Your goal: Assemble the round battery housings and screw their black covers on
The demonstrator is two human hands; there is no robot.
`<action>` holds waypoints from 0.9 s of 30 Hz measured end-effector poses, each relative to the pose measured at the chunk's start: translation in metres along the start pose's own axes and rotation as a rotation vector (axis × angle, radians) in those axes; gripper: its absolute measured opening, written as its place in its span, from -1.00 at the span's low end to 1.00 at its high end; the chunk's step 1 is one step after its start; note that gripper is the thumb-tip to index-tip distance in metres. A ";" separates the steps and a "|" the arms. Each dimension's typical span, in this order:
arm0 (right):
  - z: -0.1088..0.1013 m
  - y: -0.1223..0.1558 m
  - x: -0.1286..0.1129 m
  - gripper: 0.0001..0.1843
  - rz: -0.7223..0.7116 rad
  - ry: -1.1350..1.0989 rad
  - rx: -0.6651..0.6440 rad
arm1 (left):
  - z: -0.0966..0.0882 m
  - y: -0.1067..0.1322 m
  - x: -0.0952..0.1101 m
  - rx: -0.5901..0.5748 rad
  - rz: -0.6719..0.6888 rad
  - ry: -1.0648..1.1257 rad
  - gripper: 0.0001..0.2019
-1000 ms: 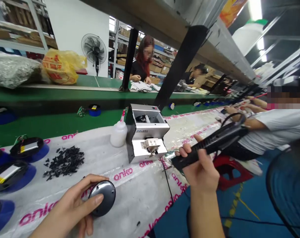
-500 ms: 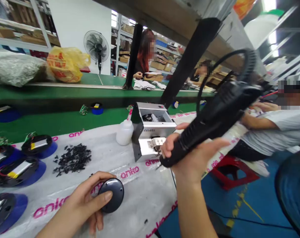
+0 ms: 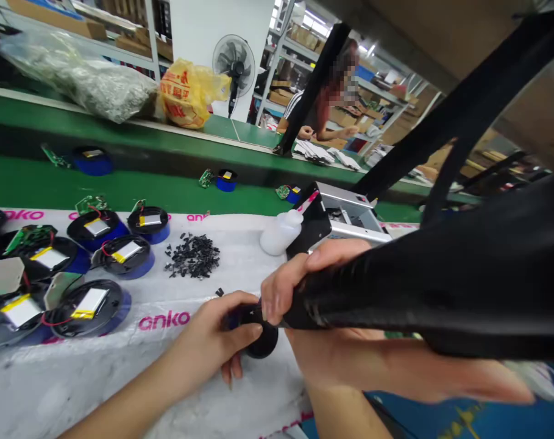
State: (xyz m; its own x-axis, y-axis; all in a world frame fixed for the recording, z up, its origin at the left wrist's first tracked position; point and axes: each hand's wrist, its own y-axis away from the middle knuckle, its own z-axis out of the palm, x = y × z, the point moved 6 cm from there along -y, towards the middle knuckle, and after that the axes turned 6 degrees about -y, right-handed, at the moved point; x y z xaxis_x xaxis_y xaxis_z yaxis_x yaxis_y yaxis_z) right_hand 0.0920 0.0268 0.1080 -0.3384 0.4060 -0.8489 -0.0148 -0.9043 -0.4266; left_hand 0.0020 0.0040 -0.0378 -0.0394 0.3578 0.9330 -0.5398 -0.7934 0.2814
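The left grip (image 3: 215,329) is closed on a round black piece (image 3: 264,342), which is held low over the white-covered counter (image 3: 75,378); whether the counter is touched by the piece cannot be told. By the right grip (image 3: 316,360), a thick black tool (image 3: 423,286) is held firmly: its front part is surrounded by the fingers, and the thumb is stretched out below it. The front end of the tool is placed over the round black piece, just beside the left grip, but the tip is hidden by the fingers, so it cannot be told whether the piece is touched. Beyond the left grip, small black bits (image 3: 194,256) are gathered in a pile, and one loose bit (image 3: 219,292) is found near the fingers. To the left of this grip, several round blue units (image 3: 142,265) are grouped, in which flat silver batteries (image 3: 127,252) with yellow ends are seen. Beyond the right grip, a white bottle (image 3: 281,235) is set upright just beside a grey and black machine (image 3: 316,222), which is partly covered by this grip. Farther from both grips, a yellow bag (image 3: 185,94) is seen.
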 end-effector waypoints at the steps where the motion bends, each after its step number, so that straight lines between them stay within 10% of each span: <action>1: 0.001 0.002 0.006 -0.37 -0.026 -0.028 -0.008 | 0.000 0.000 0.000 -0.002 0.006 -0.001 -0.74; 19: -0.027 0.011 0.054 -0.24 0.067 -0.182 0.128 | -0.003 -0.001 -0.009 0.088 -0.016 -0.096 -0.54; 22: -0.065 -0.009 0.030 -0.24 0.047 -0.151 0.286 | -0.002 -0.001 -0.007 0.082 -0.052 -0.113 -0.42; 27: -0.132 -0.023 -0.042 -0.21 -0.487 0.189 0.558 | -0.005 0.000 -0.003 0.037 -0.046 -0.215 -0.40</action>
State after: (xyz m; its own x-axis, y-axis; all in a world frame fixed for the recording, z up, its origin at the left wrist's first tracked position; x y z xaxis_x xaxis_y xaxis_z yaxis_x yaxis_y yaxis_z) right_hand 0.2311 0.0477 0.1126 -0.0059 0.7459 -0.6660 -0.6110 -0.5299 -0.5881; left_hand -0.0020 0.0054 -0.0413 0.1668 0.2844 0.9441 -0.5058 -0.7972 0.3295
